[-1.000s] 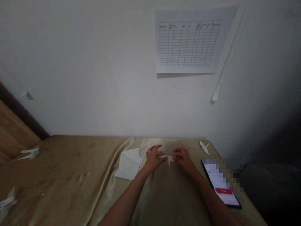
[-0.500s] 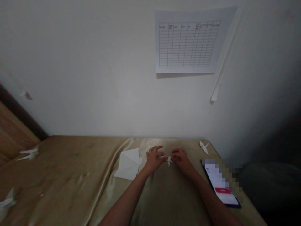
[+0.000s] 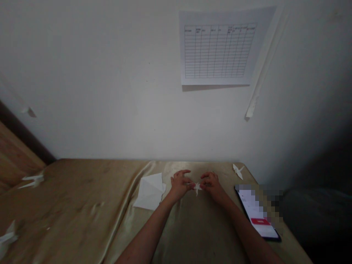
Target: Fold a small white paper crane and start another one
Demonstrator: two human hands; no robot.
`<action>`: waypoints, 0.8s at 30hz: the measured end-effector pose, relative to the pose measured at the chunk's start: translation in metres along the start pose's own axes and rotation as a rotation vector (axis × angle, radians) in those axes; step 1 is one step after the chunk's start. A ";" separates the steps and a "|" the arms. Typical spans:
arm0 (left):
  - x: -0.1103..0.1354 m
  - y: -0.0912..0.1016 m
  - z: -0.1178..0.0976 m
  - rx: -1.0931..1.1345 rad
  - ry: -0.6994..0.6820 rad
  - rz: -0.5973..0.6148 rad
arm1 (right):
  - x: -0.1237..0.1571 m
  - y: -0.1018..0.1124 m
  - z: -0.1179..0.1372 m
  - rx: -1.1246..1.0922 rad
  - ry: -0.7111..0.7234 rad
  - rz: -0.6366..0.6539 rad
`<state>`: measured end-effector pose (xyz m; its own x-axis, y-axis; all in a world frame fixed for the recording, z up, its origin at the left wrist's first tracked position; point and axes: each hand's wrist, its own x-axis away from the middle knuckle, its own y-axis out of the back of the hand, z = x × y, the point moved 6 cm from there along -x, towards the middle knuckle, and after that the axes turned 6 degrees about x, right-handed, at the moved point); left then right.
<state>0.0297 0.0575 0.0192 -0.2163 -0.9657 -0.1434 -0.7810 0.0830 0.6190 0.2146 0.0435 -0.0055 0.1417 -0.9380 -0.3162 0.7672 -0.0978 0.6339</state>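
Observation:
A small white folded paper figure (image 3: 197,187) is held between both hands over the gold cloth-covered table (image 3: 82,205). My left hand (image 3: 180,183) pinches its left end with thumb and fingers. My right hand (image 3: 211,183) pinches its right end, fingers curled. A stack of white paper sheets (image 3: 150,190) lies just left of my left hand.
A finished paper crane (image 3: 238,171) sits near the table's far right corner. A phone with a lit screen (image 3: 258,216) lies at the right edge. More paper cranes rest at the left (image 3: 30,179) and near left (image 3: 7,238). A gridded sheet (image 3: 218,49) hangs on the wall.
My hands have drawn closer together, so less of the paper figure shows between them. The view shifted slightly.

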 end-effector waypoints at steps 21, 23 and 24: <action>-0.001 0.000 0.002 -0.010 -0.018 -0.052 | -0.002 0.002 -0.005 -0.013 -0.063 -0.029; -0.002 0.001 0.003 -0.005 -0.017 -0.074 | -0.002 0.003 -0.007 -0.022 -0.080 -0.063; -0.003 0.001 0.004 -0.004 -0.012 -0.086 | -0.002 0.003 -0.008 -0.022 -0.094 -0.079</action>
<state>0.0268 0.0615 0.0171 -0.1561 -0.9661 -0.2055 -0.7945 -0.0008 0.6073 0.2221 0.0477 -0.0089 0.0217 -0.9547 -0.2968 0.7875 -0.1665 0.5933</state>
